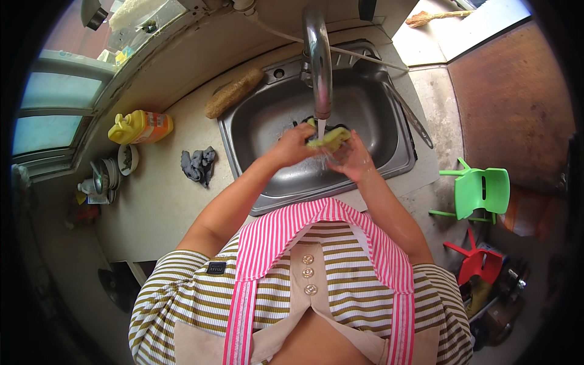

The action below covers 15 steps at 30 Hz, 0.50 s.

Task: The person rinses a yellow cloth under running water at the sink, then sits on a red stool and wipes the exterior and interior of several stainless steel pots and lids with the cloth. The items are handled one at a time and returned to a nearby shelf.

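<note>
Water runs from the curved metal faucet (318, 59) over a wet yellow-green cloth or sponge (335, 138) in the stainless steel sink (255, 137). My left hand (295, 143) grips the left part of this yellow-green thing. On its right side is my right hand (353, 157), blurred, with spread fingers touching or close beside it; its exact hold cannot be told. Something dark, partly hidden, lies behind and beneath the yellow-green thing. Splashing water shows below the hands.
Left of the sink lie a crumpled grey cloth (198, 165), a yellow detergent bottle (142, 127) and a white bowl (127, 159). A dried loofah (235, 92) rests at the sink's back left corner. A long-handled metal utensil (410, 114) leans over the right rim. Green (482, 194) and red (481, 264) chairs stand right.
</note>
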Motion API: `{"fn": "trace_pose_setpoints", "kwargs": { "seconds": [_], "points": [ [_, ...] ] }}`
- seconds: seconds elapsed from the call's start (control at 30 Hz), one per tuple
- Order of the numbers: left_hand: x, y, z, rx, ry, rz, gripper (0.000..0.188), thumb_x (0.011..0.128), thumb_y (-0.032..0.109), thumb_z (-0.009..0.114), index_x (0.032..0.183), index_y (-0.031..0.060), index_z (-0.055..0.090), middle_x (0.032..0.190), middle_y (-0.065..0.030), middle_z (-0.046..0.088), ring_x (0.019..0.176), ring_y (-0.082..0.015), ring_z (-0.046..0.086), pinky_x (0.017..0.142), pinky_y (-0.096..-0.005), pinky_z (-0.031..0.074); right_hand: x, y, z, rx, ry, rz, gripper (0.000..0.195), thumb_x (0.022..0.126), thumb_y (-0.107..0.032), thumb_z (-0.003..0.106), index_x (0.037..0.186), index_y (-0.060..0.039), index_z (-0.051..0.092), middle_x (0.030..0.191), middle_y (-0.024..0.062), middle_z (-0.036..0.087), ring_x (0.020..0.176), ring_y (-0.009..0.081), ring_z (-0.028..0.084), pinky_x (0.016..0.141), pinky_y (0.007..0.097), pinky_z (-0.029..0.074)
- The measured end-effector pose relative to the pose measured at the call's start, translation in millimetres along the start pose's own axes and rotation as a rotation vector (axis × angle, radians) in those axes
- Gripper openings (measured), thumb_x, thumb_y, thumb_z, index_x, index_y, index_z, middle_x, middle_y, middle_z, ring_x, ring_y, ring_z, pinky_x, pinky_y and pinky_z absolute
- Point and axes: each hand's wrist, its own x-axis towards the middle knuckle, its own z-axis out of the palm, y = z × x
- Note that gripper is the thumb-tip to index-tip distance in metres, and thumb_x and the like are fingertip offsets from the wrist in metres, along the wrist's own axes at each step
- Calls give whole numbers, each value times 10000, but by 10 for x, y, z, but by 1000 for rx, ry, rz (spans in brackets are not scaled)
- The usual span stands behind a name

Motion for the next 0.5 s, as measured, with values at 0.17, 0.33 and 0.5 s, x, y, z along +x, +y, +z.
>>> {"fn": "trace_pose_setpoints", "kwargs": {
  "seconds": [0.17,0.33,0.5],
  "points": [
    [-59,459,405,214,-25,211,464,776,488,651,881,36,638,1012,-168,582,892,-364,597,741,-408,485,272,224,62,328,-696,162,530,932,-512,388,1124,-47,553,1085,138,600,962,292,603,855,441,488],
    [141,30,245,195,235,-161,422,830,431,601,867,11,619,915,-215,601,888,-387,579,741,-452,456,292,181,223,51,-343,-7,323,947,-267,423,1138,-40,550,1096,109,607,990,244,613,885,388,495],
    [188,-584,-17,221,174,-117,467,910,430,504,900,-16,641,840,-216,625,790,-332,613,727,-414,474,140,183,411,174,-125,5,365,955,-281,406,1190,-33,535,1182,118,581,1072,278,587,922,430,487]
  ]
}}
